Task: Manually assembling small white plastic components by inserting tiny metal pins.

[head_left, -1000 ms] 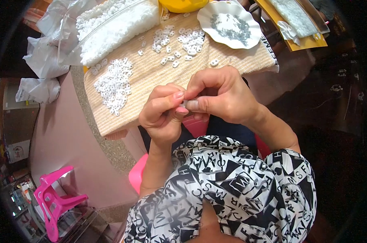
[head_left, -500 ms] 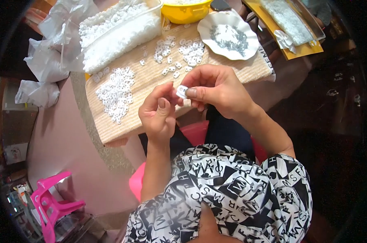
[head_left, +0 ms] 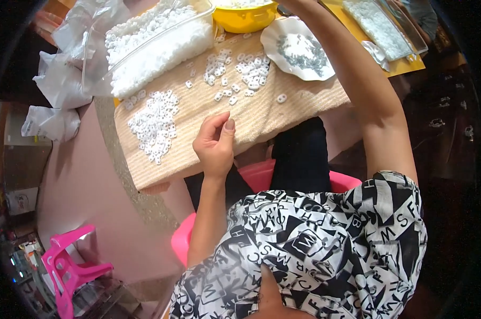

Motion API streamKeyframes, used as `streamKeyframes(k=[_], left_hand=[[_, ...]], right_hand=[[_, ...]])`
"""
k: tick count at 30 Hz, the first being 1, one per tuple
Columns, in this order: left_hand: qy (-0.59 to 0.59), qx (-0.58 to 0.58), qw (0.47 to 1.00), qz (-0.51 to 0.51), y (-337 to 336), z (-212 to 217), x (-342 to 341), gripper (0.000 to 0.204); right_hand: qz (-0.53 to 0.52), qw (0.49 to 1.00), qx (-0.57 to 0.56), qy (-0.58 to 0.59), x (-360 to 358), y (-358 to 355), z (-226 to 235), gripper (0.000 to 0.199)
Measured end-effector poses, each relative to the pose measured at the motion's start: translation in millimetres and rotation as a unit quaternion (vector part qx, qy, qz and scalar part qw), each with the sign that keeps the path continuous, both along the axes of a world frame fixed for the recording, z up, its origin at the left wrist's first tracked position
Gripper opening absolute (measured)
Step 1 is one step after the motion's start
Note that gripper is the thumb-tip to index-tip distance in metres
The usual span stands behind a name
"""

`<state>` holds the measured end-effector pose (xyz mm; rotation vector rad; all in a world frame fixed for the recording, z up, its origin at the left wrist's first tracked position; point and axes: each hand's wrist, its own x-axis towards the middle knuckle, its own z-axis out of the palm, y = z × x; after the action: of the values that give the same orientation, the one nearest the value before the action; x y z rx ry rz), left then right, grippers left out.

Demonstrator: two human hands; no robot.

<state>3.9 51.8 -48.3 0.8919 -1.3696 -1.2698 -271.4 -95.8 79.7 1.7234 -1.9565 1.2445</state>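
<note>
My left hand (head_left: pixel 216 144) is held at the near edge of the towel-covered table (head_left: pixel 198 106), fingers curled in and thumb up beside them; whatever it may hold is hidden. My right arm stretches far forward past the scalloped white plate (head_left: pixel 272 50). Only part of my right hand (head_left: pixel 296 4) shows at the top edge, close to the yellow bowl (head_left: pixel 243 20), its fingers out of sight. A single small white plastic piece (head_left: pixel 281 98) with holes lies below the plate. More such pieces form a loose group (head_left: pixel 254 69) and a bigger pile (head_left: pixel 154 119) at the left.
A clear bin (head_left: pixel 161 48) heaped with white pieces stands at the back left, beside white plastic bags (head_left: pixel 62 80). Tiny grey and white parts lie on the plate. At the far right is another clear box (head_left: pixel 378 32) of white pieces. A pink stool (head_left: pixel 73 266) stands lower left.
My right hand has left my left hand and swung forward to the top edge. A white piece now lies alone below the plate. My left hand stays near its place, fingers more curled.
</note>
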Motion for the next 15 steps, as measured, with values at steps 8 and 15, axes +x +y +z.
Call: streamKeyframes(k=[8,15], left_hand=[[-0.052,0.025,0.998,-0.007,-7,12,15,0.014],[-0.247,-0.176,0.951,0.059,-76,27,-7,0.015]], right_hand=[[0.116,0.97,0.163,0.14,24,75,-22,0.008],[0.075,0.922,0.33,0.188,-17,118,-70,0.025]])
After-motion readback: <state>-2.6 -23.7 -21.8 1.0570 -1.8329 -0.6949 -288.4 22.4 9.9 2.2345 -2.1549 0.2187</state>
